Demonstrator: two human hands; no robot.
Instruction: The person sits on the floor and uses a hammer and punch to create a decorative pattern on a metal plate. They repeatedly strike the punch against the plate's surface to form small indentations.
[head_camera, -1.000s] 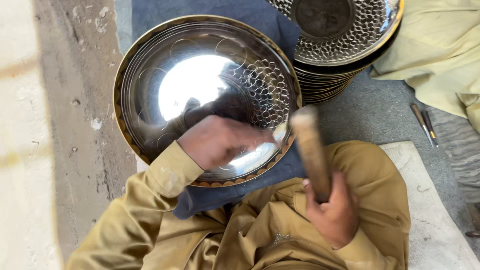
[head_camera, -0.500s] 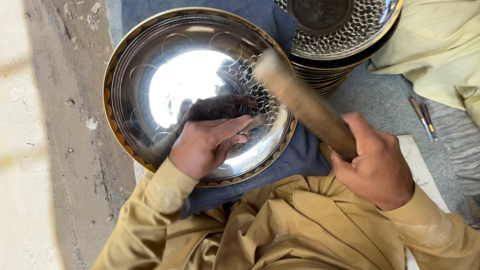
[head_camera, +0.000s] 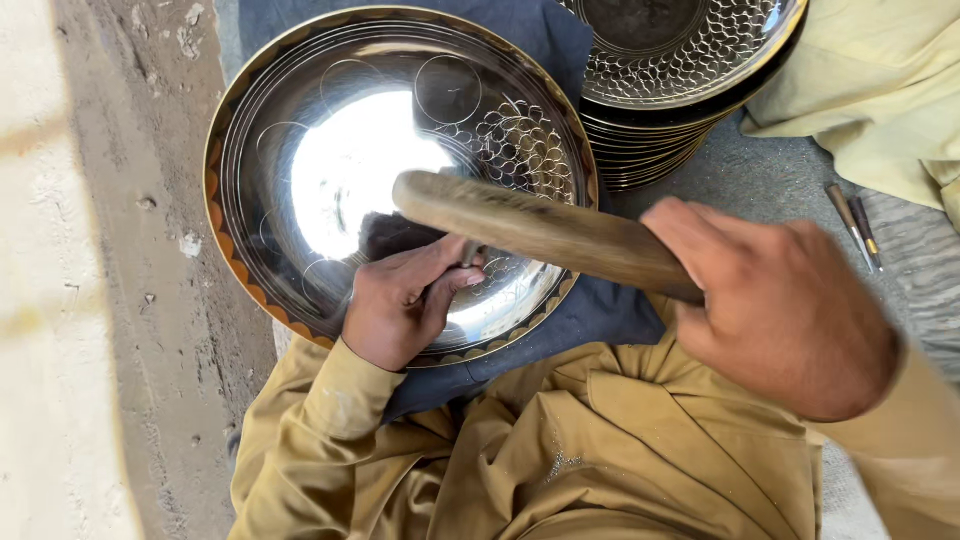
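Concrete floor; left hand (head_camera: 405, 305) apparently pinning punch on tray (head_camera: 290, 130), right hand (head_camera: 785, 300) gripping mallet (head_camera: 540, 228)

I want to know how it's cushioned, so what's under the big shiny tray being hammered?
A dark blue cloth shows beneath the tray, sticking out past its lower right rim and above its top edge. What lies under the cloth, or below the tray's middle, is covered.
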